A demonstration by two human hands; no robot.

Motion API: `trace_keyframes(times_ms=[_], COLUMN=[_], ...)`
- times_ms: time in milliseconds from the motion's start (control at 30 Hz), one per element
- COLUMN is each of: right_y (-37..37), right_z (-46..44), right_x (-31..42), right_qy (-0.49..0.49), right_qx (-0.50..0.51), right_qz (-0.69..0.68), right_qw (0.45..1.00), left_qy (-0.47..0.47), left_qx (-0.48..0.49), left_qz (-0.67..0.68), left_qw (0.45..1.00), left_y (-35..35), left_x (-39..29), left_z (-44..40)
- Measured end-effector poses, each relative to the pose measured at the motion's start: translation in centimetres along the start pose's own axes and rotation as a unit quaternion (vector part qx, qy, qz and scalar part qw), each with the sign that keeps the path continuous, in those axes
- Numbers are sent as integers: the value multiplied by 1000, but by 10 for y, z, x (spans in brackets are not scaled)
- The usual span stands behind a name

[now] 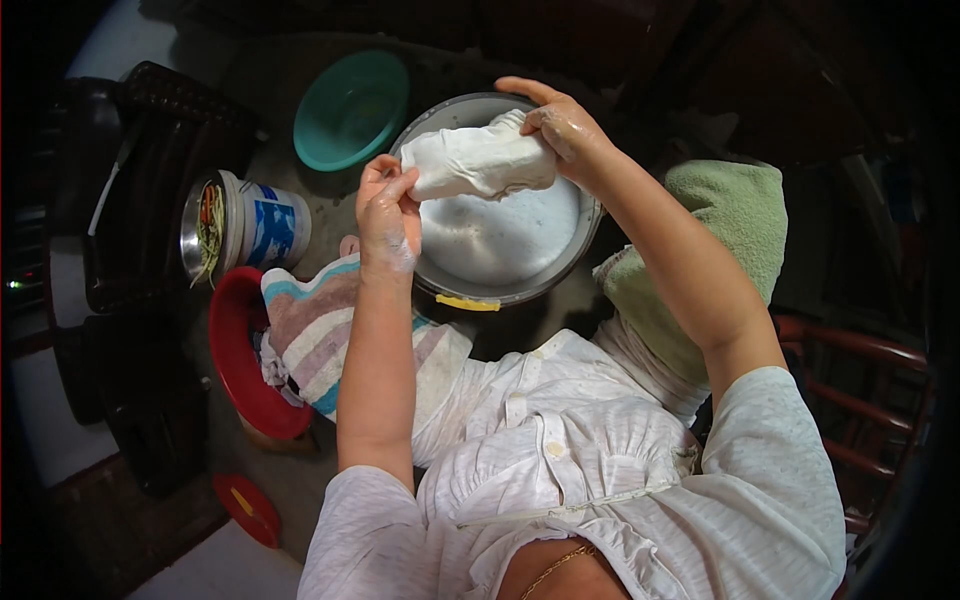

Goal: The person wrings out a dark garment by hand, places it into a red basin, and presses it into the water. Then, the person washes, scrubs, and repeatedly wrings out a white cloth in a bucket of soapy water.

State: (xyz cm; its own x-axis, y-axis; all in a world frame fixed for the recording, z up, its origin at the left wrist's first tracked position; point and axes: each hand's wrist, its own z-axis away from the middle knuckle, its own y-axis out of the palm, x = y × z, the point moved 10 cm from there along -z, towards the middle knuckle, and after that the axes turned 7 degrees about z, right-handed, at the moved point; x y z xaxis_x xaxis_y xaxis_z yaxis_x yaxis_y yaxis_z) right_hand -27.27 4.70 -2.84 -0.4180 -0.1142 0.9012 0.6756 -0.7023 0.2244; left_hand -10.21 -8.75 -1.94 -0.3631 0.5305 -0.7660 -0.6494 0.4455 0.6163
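A wet white cloth (480, 160) is stretched between my two hands, above a large round metal basin (520, 291) of cloudy, sudsy water. My left hand (388, 205) pinches the cloth's left end between thumb and fingers, with some suds on the wrist. At the other end, my right hand (568, 128) grips the cloth, its index finger pointing out to the left. Suds cling to the back of that hand too. The basin has a yellow handle (468, 303) on its near side.
A green basin (352, 110) lies beyond on the left. Nearer are a white bucket (275, 226), a metal bowl (192, 230) with vegetable strips and a red basin (232, 345) with laundry. A striped towel (325, 325) and a green towel (735, 215) cover the knees.
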Motion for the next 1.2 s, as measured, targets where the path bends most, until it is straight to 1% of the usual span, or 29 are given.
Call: trace_keyframes(times_ms=[67,100,167,200,233,267,300,333,367,400,433,500,567,633,667,700,733,767,800,833,867,900,933,1000,1033,1067,1133,1167,1200], right_y=[18,15,20,24,28,29,39,39,43,50,52,51,49,37,36,29,22,23,17,11,12,18,28,32,33,36,39,44,54], right_z=[-2,-8,-13,-9,-2,1,5,6,15,27,30,24,17,7,7,5,3,1,-3,-7,-6,-9,-9,-5,-2,3,17,18,28], right_x=[-3,-8,-3,1,7,12,15,12,23,33,36,31,28,25,25,27,27,25,19,11,9,-5,-18,-23,-25,-25,-12,-5,5], right_qy=[0,1,-83,-82,-95,-107,-152,-152,-247,-334,-354,-344,-335,-265,-265,-260,-254,-254,-217,-178,-178,-110,-40,-24,-8,-8,-26,-91,-115], right_qx=[116,117,171,171,144,115,146,146,115,80,64,72,80,71,70,44,19,19,2,-16,-16,36,88,61,34,33,-9,-1,28], right_qz=[-6,-6,-20,-20,104,227,247,247,366,475,495,491,486,428,428,376,321,321,249,175,176,66,-46,-73,-100,-100,-30,-1,-3], right_qw=[993,993,982,982,979,961,946,946,890,810,791,797,803,861,861,888,912,912,944,968,968,991,994,995,994,994,999,996,993], left_qy=[-3,-7,-10,-14,-14,-8,-2,-2,49,98,98,153,150,148,196,244,244,111,-31,-32,-30,-30,-31,-50,-54,-55,-98,-99,-136], left_qx=[4,7,5,4,4,40,77,77,78,77,77,46,37,28,23,18,18,18,16,16,16,16,16,-12,-38,-38,-101,-101,-120], left_qz=[-3,-6,-37,-67,-67,-113,-158,-158,-276,-389,-389,-552,-558,-564,-559,-554,-554,-345,-110,-109,-60,-9,-9,33,35,36,48,49,54], left_qw=[1000,1000,999,998,998,993,984,984,957,913,913,818,815,812,805,796,796,932,993,993,998,999,999,998,997,997,989,989,982], left_y=[7,13,16,17,18,25,32,28,24,27,26,28,23,21,27,31,31,10,3,5,8,12,16,17,18,19,5,4,-1], left_x=[-3,-5,-6,-5,-5,-6,-5,-3,-8,-14,-14,-22,-25,-26,-33,-40,-38,-18,9,12,17,21,24,32,34,35,47,49,58], left_z=[3,4,5,5,6,7,8,7,4,5,5,8,6,5,8,12,10,-1,-3,-1,1,3,4,7,10,10,12,10,11])
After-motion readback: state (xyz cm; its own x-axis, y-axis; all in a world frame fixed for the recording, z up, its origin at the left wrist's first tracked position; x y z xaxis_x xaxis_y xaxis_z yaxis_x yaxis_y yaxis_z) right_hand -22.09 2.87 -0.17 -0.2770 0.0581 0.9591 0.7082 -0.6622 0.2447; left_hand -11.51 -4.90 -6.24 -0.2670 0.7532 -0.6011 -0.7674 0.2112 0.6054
